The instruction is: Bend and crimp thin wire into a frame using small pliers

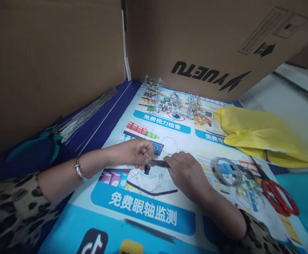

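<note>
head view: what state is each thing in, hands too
left hand, fingers curled by the dark slim tool's tip
right hand, closed around that tool
red-handled scissors, lying flat, blades apparently closed
teal-handled pliers, handles spread
wire bundle, loose, mostly straight
yellow bag, lying creased
clear tape roll, lying flat
YUETU cardboard, upright, lettering upside down

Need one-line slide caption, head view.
Right hand grips a slim dark tool, tip at the left hand, above a Chinese eye-check poster, red-handled scissors to the right.
</note>
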Tool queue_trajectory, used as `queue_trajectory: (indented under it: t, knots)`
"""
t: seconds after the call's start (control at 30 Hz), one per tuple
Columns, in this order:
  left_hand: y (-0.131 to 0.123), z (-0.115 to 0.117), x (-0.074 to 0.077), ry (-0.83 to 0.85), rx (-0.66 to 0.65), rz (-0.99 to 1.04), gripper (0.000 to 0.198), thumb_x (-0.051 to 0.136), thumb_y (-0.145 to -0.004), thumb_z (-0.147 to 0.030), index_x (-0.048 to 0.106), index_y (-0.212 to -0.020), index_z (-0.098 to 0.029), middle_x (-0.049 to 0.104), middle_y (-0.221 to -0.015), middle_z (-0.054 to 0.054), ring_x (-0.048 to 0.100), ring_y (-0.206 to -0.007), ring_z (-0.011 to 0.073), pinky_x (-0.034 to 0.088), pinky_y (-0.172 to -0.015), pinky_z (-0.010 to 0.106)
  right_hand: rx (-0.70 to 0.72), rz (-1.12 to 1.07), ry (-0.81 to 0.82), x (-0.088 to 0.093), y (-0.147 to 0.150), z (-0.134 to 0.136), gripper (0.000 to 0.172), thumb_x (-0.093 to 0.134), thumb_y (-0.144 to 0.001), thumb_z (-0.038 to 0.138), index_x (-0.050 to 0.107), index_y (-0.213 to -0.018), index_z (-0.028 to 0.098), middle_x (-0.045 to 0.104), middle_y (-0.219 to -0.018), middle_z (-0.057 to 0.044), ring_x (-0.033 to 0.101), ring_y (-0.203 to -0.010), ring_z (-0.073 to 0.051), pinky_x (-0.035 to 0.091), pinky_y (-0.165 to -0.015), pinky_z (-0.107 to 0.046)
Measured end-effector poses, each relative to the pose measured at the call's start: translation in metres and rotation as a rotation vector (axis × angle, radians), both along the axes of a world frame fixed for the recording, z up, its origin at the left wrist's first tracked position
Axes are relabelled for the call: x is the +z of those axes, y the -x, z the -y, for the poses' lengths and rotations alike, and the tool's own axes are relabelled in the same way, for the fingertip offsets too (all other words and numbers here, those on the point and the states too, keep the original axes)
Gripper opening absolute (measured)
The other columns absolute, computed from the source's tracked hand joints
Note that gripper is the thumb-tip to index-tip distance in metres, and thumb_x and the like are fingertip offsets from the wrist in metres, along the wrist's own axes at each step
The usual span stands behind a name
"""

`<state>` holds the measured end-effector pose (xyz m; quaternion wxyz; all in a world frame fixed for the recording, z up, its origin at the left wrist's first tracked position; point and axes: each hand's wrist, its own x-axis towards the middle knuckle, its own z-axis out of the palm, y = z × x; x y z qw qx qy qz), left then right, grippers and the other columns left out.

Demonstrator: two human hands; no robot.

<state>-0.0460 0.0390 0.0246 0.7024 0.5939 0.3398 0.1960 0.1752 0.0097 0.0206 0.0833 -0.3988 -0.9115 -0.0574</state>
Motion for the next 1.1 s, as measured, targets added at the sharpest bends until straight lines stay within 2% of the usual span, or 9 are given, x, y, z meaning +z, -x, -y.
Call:
queue_trajectory:
  t: [0.33,1.1]
  knots:
    - [0.0004,-0.0031,-0.0031,0.018,-0.031,0.04,0.016,0.062,-0.074,-0.019,0.048,-0.08,-0.013,0.058,-0.059,-0.003,0.053,-0.049,0.0068,0.041,-0.047,0.018,0.043,0.061,-0.057,0.003,-0.002,0.0012,0.016,0.048,-0.083,0.012,0.061,-0.09,0.017,0.055,-0.072,-0.003,0.043,-0.071,-0.017,0.026,-0.065,-0.031]
    - [0.0008,-0.0022,-0.0038,0.01,0.001,0.015,0.014,0.062,-0.073,-0.016,0.05,-0.078,-0.013,0.058,-0.057,-0.004,0.054,-0.047,0.007,0.042,-0.046,0.018,0.055,0.091,-0.122,-0.0034,-0.0027,0.001,0.017,0.046,-0.084,0.011,0.061,-0.089,0.017,0.053,-0.07,-0.003,0.041,-0.07,-0.017,0.025,-0.063,-0.032]
